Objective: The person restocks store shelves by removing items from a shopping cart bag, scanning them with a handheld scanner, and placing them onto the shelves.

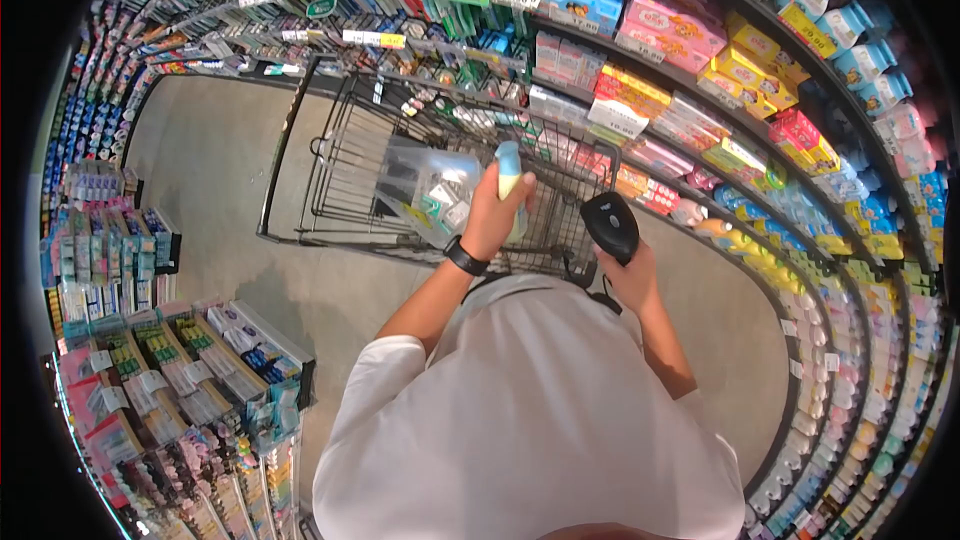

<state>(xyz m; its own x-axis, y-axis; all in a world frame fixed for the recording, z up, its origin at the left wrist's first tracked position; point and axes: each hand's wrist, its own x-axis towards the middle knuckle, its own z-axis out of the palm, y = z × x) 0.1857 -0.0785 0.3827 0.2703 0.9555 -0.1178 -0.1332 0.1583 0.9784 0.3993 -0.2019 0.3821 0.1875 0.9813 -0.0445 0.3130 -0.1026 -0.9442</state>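
My left hand point(492, 208), with a black band on the wrist, is closed around a small bottle point(509, 164) with a light blue top and a yellowish body, held upright over the cart. In my right hand point(632, 275) is a black handheld scanner point(610, 225), its head pointing up and to the left. Beneath and ahead of both hands stands a black wire shopping cart point(345, 202). Inside it, left of my left hand, a clear plastic container point(432, 176) holds several small white and green packages.
Curved shelves point(690, 80) full of boxes and bottles run across the front and down the right side. A low display point(165, 365) of packaged goods stands at the lower left. Grey floor point(215, 155) shows around the cart.
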